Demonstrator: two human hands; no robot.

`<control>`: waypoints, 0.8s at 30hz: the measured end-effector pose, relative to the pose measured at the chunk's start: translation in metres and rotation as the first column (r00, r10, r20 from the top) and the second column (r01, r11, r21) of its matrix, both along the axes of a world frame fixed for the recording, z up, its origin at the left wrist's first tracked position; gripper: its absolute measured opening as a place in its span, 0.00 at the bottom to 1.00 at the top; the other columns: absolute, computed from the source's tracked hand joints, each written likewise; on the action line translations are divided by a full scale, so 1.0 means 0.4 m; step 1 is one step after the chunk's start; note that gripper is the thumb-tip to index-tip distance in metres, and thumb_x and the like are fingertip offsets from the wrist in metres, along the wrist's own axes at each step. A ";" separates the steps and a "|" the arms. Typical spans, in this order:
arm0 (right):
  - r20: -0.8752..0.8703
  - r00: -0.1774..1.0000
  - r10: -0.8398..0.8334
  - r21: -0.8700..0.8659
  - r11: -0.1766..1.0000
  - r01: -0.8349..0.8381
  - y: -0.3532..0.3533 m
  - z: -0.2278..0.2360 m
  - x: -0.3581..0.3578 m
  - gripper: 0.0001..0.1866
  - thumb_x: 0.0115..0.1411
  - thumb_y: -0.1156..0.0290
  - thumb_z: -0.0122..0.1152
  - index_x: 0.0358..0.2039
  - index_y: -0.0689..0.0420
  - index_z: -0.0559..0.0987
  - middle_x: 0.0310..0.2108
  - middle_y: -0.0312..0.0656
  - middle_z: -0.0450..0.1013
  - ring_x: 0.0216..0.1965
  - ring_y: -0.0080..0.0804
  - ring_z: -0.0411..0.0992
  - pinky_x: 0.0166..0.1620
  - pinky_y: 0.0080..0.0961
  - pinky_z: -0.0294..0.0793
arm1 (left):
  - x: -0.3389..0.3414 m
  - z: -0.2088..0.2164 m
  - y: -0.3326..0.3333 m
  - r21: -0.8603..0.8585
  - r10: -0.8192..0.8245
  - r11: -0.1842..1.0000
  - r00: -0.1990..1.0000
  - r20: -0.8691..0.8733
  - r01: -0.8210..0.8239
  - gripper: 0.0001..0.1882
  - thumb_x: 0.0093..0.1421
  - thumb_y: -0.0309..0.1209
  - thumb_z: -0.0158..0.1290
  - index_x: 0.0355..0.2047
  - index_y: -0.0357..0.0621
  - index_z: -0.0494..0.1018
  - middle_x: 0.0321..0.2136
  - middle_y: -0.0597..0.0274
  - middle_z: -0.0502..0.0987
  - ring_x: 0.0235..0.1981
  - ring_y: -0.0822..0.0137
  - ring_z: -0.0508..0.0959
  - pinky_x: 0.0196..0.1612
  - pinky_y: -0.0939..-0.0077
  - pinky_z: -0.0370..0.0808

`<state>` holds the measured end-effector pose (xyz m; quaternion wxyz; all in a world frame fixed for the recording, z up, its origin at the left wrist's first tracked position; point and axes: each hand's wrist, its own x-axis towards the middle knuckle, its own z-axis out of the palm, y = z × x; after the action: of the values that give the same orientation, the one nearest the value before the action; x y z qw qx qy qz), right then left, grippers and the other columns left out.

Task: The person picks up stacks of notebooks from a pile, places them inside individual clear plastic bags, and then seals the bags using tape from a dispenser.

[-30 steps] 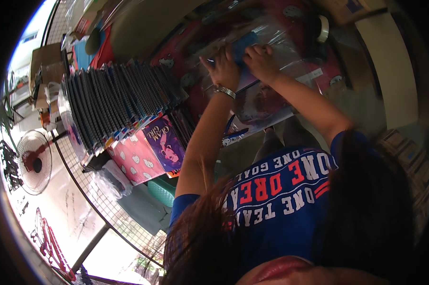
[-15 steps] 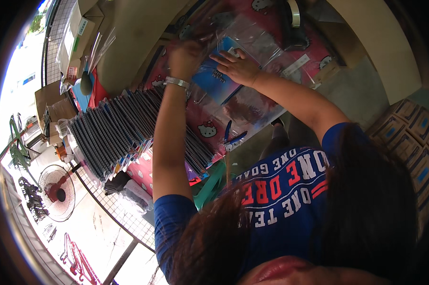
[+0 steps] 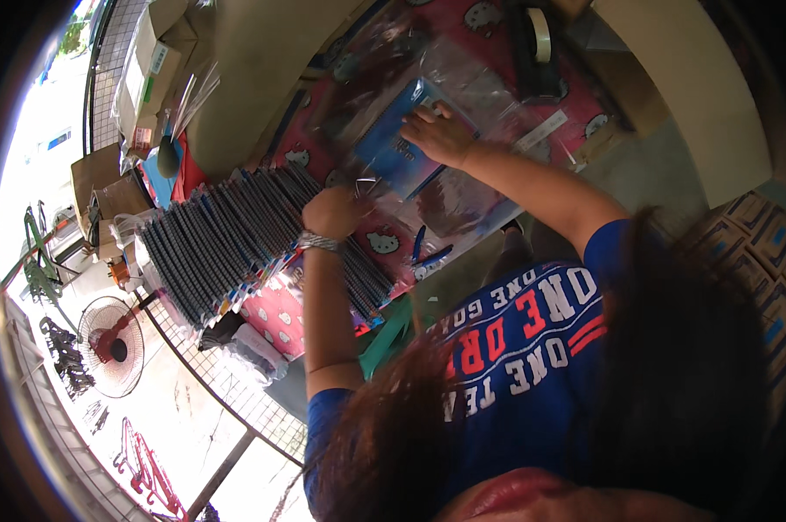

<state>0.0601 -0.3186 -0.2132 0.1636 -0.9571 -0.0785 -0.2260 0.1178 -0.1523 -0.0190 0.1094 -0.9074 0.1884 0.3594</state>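
A blue spiral notebook lies flat on the table among clear plastic. My right hand rests on its upper right part, fingers apart and slightly bent. Past the notebook's lower left corner is my left hand, with a metal band at the wrist. Its fingers are closed, and whatever they hold is hidden; thin shiny lines show just beyond them. A long row of spiral-bound notebooks stands packed beside my left forearm. Blue-handled pliers lie near the table's front edge.
The table wears a pink patterned cover. A tape dispenser stands at the far right, near a large cardboard sheet. Stacked boxes are on the right. A fan stands on the left, below open cartons.
My left hand has moved from the notebook's upper left toward me, down beside the notebook row. My right hand stays on the notebook, its fingers more bent.
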 end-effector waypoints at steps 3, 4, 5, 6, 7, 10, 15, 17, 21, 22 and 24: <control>0.021 0.999 -0.024 -0.094 0.995 0.026 0.004 0.025 0.000 0.07 0.57 0.64 0.49 0.37 0.42 0.73 0.40 0.25 0.71 0.50 0.23 0.63 0.55 0.39 0.54 | -0.070 -0.114 -0.048 -0.224 -0.161 0.925 0.849 0.503 0.308 0.33 0.45 0.41 0.61 0.51 0.43 0.68 0.49 0.52 0.71 0.53 0.52 0.70 0.53 0.59 0.68; -0.010 1.000 0.024 -0.064 0.998 -0.025 0.005 0.036 -0.001 0.08 0.57 0.65 0.49 0.38 0.42 0.73 0.40 0.26 0.71 0.50 0.24 0.63 0.55 0.39 0.55 | -0.072 -0.189 -0.063 -0.249 -0.185 0.821 0.652 0.735 0.513 0.34 0.45 0.40 0.61 0.52 0.41 0.66 0.51 0.53 0.69 0.55 0.51 0.68 0.55 0.58 0.66; -0.042 0.997 0.069 -0.037 0.997 -0.071 0.005 0.043 -0.001 0.09 0.57 0.65 0.49 0.39 0.42 0.73 0.40 0.27 0.70 0.50 0.24 0.63 0.55 0.39 0.55 | -0.071 -0.254 -0.068 -0.291 -0.098 0.874 0.727 0.679 0.389 0.35 0.45 0.39 0.61 0.53 0.41 0.65 0.51 0.52 0.69 0.54 0.51 0.67 0.56 0.58 0.65; -0.072 0.991 0.113 -0.008 0.994 -0.113 0.005 0.051 0.002 0.10 0.57 0.65 0.49 0.40 0.42 0.73 0.40 0.27 0.70 0.50 0.25 0.64 0.55 0.39 0.55 | -0.068 -0.312 -0.070 -0.323 -0.005 0.910 0.787 0.617 0.259 0.36 0.45 0.39 0.61 0.54 0.40 0.64 0.51 0.52 0.68 0.54 0.51 0.67 0.56 0.58 0.65; -0.009 0.997 0.081 -0.060 0.995 -0.081 0.005 0.054 0.006 0.11 0.57 0.66 0.49 0.42 0.41 0.73 0.41 0.28 0.69 0.50 0.26 0.64 0.55 0.39 0.55 | -0.063 -0.327 -0.086 -0.343 0.082 0.930 0.836 0.542 0.131 0.37 0.45 0.38 0.60 0.55 0.40 0.63 0.51 0.51 0.68 0.54 0.51 0.67 0.57 0.58 0.64; 0.053 0.996 -0.075 -0.195 0.977 0.084 -0.036 0.077 0.022 0.14 0.57 0.67 0.49 0.44 0.42 0.73 0.43 0.31 0.68 0.50 0.29 0.64 0.54 0.40 0.55 | -0.055 -0.363 -0.106 -0.379 0.150 0.922 0.838 0.525 0.073 0.36 0.44 0.37 0.60 0.55 0.40 0.64 0.48 0.51 0.69 0.52 0.51 0.68 0.57 0.58 0.65; -0.079 0.911 -0.404 -0.057 0.914 0.401 -0.283 0.222 -0.004 0.10 0.56 0.67 0.52 0.38 0.48 0.78 0.44 0.36 0.67 0.50 0.39 0.64 0.49 0.48 0.62 | -0.059 -0.374 -0.072 -0.441 0.197 0.895 0.820 0.537 0.074 0.26 0.45 0.36 0.60 0.45 0.41 0.71 0.45 0.53 0.70 0.48 0.52 0.71 0.52 0.57 0.68; -0.104 0.908 -0.405 -0.014 0.914 0.406 -0.277 0.219 -0.095 0.11 0.57 0.65 0.53 0.40 0.48 0.77 0.46 0.37 0.67 0.50 0.41 0.63 0.50 0.50 0.62 | -0.058 -0.368 -0.066 -0.428 0.188 0.900 0.808 0.558 0.087 0.21 0.46 0.35 0.59 0.41 0.42 0.73 0.44 0.53 0.71 0.47 0.53 0.71 0.51 0.58 0.69; -0.230 0.973 -0.005 0.147 0.988 0.040 -0.102 0.083 -0.234 0.22 0.58 0.53 0.54 0.49 0.48 0.75 0.58 0.45 0.61 0.60 0.46 0.56 0.61 0.52 0.50 | -0.065 -0.346 -0.098 -0.339 0.093 0.932 0.819 0.566 0.129 0.12 0.47 0.33 0.57 0.33 0.42 0.76 0.39 0.54 0.75 0.43 0.54 0.74 0.45 0.62 0.74; -0.264 0.954 0.140 0.120 0.986 -0.112 -0.043 0.092 -0.253 0.26 0.58 0.49 0.54 0.53 0.50 0.73 0.61 0.48 0.58 0.64 0.47 0.53 0.64 0.52 0.45 | -0.068 -0.340 -0.101 -0.302 0.060 0.945 0.838 0.542 0.128 0.10 0.48 0.32 0.57 0.31 0.42 0.77 0.38 0.54 0.76 0.42 0.55 0.75 0.44 0.64 0.75; -0.291 0.946 0.142 0.118 0.987 -0.112 0.004 0.078 -0.225 0.34 0.55 0.44 0.54 0.56 0.52 0.70 0.63 0.52 0.55 0.66 0.48 0.48 0.66 0.55 0.38 | -0.062 -0.338 -0.089 -0.316 -0.079 0.901 0.830 0.552 0.296 0.08 0.49 0.32 0.56 0.29 0.43 0.78 0.33 0.55 0.77 0.38 0.56 0.77 0.40 0.64 0.76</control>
<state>-0.0299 -0.3170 -0.1820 0.2355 -0.9637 -0.1031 -0.0716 0.0931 -0.1877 -0.1542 0.0101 -0.9503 0.3086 0.0395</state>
